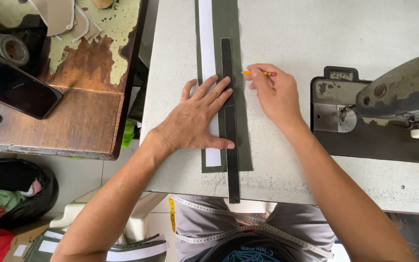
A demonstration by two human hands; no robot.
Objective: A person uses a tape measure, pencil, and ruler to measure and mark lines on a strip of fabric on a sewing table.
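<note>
The black ruler runs straight away from me, its long axis pointing from my lap toward the far side of the sewing table. Its near end sticks out over the table's front edge, and its far end stops partway up the dark green fabric strip. That strip lies along the same line, with a white band running its length just left of the ruler. The ruler is flat, narrow and matte black, with square ends; any markings on it are too faint for me to make out.

My left hand lies flat and spread wide, palm down on the white band and the fabric. My fingertips reach onto the ruler and my thumb presses against its left edge lower down. Nothing is gripped; the hand only bears down.

My right hand sits just right of the ruler on the fabric's edge, fingers curled closed around an orange pencil. The pencil lies nearly crosswise, its tip pointing left toward the ruler's right edge and close beside it.

A sewing machine stands to the right. A measuring tape hangs across my lap, and a dark phone rests on the worn wooden bench to the left.
</note>
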